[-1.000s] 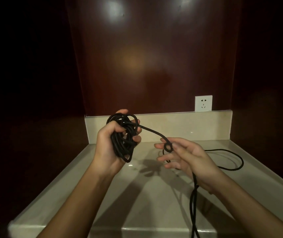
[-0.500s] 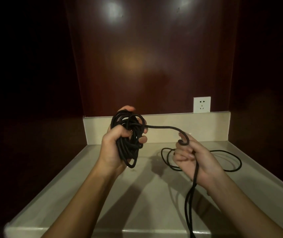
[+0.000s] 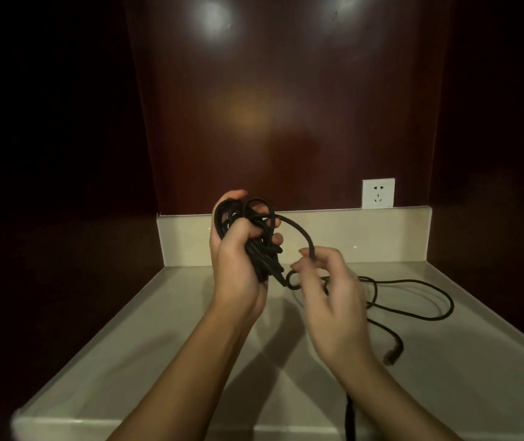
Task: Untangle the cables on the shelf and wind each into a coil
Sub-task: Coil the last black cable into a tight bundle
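Two hands are up over the shelf (image 3: 165, 361), and as far as I can count there is one black cable (image 3: 426, 316) between them, though in this dim light I cannot tell whether the tangle hides a second. The left hand (image 3: 238, 262) has its fingers curled tight round a bundle (image 3: 255, 240) of wound loops, the thumb behind the top of it and the fingertips wrapped across the front, so the bundle stands roughly upright in the fist and its lower end pokes out below the little finger. From the top of the bundle a single strand arcs over to the right and drops into the fingers (image 3: 305, 268) of the right hand (image 3: 333, 300), which are bent round it; the hand is blurred, so how firm that hold is I cannot tell, but the strand runs under the fingertips and makes a small loop just below them. Beyond the right hand, on its far side, the rest of the cable lies slack on the shelf in one wide loop, with one loose end (image 3: 392, 358) resting near the wrist. One more stretch of black cable hangs past the front edge under the right forearm. Behind both hands a low pale upstand runs along the back, and above it, up and to the right of the fingers, sits one white socket (image 3: 378, 193) on the dark wood panel (image 3: 286, 106). Dark walls close in on either side.
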`<state>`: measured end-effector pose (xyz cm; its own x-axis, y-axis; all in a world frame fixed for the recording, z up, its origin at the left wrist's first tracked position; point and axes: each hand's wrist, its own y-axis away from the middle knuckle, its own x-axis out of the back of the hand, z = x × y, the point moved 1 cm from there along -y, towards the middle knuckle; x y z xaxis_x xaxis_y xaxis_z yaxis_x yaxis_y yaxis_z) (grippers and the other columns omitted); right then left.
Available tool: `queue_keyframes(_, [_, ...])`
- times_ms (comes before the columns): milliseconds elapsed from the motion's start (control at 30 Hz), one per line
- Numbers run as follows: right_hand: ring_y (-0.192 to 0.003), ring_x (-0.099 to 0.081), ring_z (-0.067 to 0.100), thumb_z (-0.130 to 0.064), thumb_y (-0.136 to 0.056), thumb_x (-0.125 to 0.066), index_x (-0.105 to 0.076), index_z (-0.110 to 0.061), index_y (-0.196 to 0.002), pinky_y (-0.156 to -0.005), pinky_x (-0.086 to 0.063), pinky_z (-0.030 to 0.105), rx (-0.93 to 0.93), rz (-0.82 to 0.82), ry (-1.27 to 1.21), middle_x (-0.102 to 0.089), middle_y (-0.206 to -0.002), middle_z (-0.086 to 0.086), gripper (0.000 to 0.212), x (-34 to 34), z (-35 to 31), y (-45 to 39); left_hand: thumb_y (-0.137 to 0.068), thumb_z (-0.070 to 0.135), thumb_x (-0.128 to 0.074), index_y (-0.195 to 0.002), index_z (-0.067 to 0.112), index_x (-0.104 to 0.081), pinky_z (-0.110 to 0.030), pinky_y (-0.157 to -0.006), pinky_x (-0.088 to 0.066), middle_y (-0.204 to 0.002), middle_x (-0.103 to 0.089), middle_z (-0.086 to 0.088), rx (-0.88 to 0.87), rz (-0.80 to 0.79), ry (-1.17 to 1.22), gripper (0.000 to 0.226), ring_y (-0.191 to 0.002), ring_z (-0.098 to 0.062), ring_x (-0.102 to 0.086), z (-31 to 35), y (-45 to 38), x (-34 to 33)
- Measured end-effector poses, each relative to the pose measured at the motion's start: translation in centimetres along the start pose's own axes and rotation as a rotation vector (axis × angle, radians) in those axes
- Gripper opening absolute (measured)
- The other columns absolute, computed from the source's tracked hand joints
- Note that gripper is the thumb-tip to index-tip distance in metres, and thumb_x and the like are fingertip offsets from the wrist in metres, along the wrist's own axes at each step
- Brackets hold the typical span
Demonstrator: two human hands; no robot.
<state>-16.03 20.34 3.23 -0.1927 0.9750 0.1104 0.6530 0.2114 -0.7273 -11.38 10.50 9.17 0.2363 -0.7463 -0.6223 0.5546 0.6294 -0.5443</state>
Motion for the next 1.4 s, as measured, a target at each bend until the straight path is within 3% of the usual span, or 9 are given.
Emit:
queue_keyframes(233, [-0.074,-0.071,0.013,-0.006,-0.103,-0.045,-0.065,-0.025,-0.108,-0.076,-0.058,0.026,-0.224,0.185,-0.464,-0.068,-0.086,0.006,0.029,0.0,-0.2,-1.2,-0.065,0.001,-0.048,-0.11,0.015,-0.059,-0.029,-0.055,-0.045,-0.091,-0.066,-0.013,0.002,0.046,-0.002,0.049,-0.073,-0.022,-0.061,-0.4,0.3,0.0])
queue_keyframes(433, [-0.041,-0.038,0.011,-0.001,-0.102,-0.044,-0.064,-0.01,-0.117,-0.039,-0.027,0.021,-0.5,-0.194,-0.638,-0.057,-0.071,0.002,0.027,0.8,0.6,-2.8,-0.078,-0.004,-0.046,-0.113,0.015,-0.058,-0.027,-0.056,-0.044,-0.097,-0.069,-0.015,0.031,0.075,-0.087,0.042,-0.073,-0.021,-0.059,0.0,-0.7,1.3])
queue_keyframes(500, [-0.045,-0.047,0.004,-0.006,-0.099,-0.053,-0.067,-0.009,-0.118,-0.045,-0.035,0.015,-0.398,-0.386,-0.395,-0.062,-0.067,-0.009,0.024,0.9,0.9,-2.5,-0.071,0.004,-0.05,-0.112,0.018,-0.058,-0.029,-0.057,-0.043,-0.097,-0.066,-0.016,0.051,0.06,-0.156,0.044,-0.073,-0.021,-0.056,-0.2,-0.8,1.5])
queue_keyframes(600, [-0.093,-0.067,-0.004,-0.02,-0.088,-0.065,-0.069,-0.013,-0.124,-0.082,-0.05,0.015,-0.21,-0.535,-0.052,-0.074,-0.101,-0.011,0.036,0.6,1.2,-1.6,-0.072,0.014,-0.059,-0.106,0.027,-0.061,-0.032,-0.063,-0.041,-0.091,-0.062,-0.01,0.062,0.055,-0.425,0.036,-0.073,-0.019,-0.049,-0.7,-0.3,1.8])
queue_keyframes(733, [-0.048,-0.05,-0.002,0.003,-0.095,-0.055,-0.068,-0.013,-0.119,-0.05,-0.036,0.01,-0.324,-0.663,-0.314,-0.068,-0.073,-0.013,0.032,1.0,1.1,-1.1,-0.089,-0.003,-0.06,-0.113,0.023,-0.058,-0.018,-0.055,-0.042,-0.076,-0.056,0.004,-0.118,0.079,-0.638,0.035,-0.06,-0.001,-0.049,-0.7,0.0,2.1])
queue_keyframes(867, [-0.039,-0.025,0.005,0.004,-0.097,-0.045,-0.058,0.002,-0.127,-0.038,-0.023,0.015,-0.561,-0.684,-0.747,-0.068,-0.084,0.015,0.033,1.8,1.0,-1.1,-0.086,-0.011,-0.057,-0.118,0.015,-0.055,-0.011,-0.057,-0.042,-0.083,-0.058,0.011,-0.228,0.089,-0.701,0.041,-0.063,0.005,-0.052,-0.6,0.3,1.8])
queue_keyframes(1100, [-0.037,-0.025,0.008,-0.016,-0.099,-0.047,-0.045,-0.002,-0.101,-0.039,-0.021,0.019,-0.415,-0.761,-0.641,-0.065,-0.068,0.018,0.014,2.2,0.7,-1.2,-0.091,0.0,-0.047,-0.113,0.01,-0.062,-0.031,-0.068,-0.058,-0.094,-0.07,-0.016,0.567,0.035,-0.328,0.028,-0.076,-0.024,-0.071,-1.4,0.0,1.7])
queue_keyframes(1267, [-0.042,-0.04,0.012,-0.022,-0.083,-0.063,-0.052,0.001,-0.085,-0.041,-0.03,0.021,-0.42,-0.475,-0.699,-0.057,-0.067,0.014,0.026,1.6,1.5,-1.0,-0.074,0.003,-0.045,-0.095,0.005,-0.06,-0.031,-0.059,-0.054,-0.079,-0.059,-0.015,0.566,0.018,0.175,0.026,-0.063,-0.024,-0.059,0.3,-0.2,1.0])
queue_keyframes(1400, [-0.052,-0.049,0.02,-0.03,-0.081,-0.067,-0.057,0.0,-0.097,-0.051,-0.043,0.03,-0.289,-0.235,-0.583,-0.052,-0.059,0.008,0.035,2.2,2.0,0.3,-0.086,0.003,-0.037,-0.094,0.006,-0.052,-0.029,-0.057,-0.045,-0.075,-0.049,-0.007,0.335,0.051,0.125,0.016,-0.059,-0.019,-0.048,0.9,-1.1,1.2])
